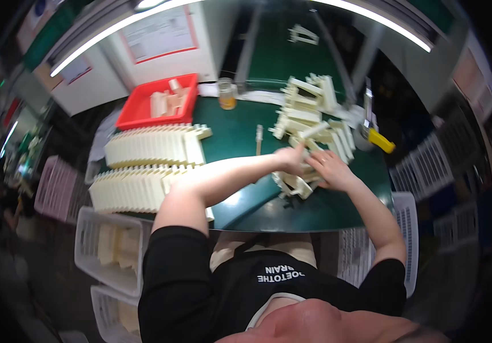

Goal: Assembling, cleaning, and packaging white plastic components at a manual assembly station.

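On the green worktable [237, 134], my left hand [290, 159] and my right hand [330, 170] meet over a cream plastic frame part [295, 184] lying near the front edge. My left fingers pinch a cream strip [314, 131] that sticks up from the part. My right hand rests on the part's right side, fingers curled over it. Behind the hands is a loose pile of the same cream parts [311, 106].
Two long rows of stacked cream parts [143, 166] fill the table's left side. A red tray [155, 102] with a few parts sits behind them. A jar of amber liquid [227, 94], a small stick [259, 139], a yellow-handled tool [380, 140] and white crates [111, 248] surround the work.
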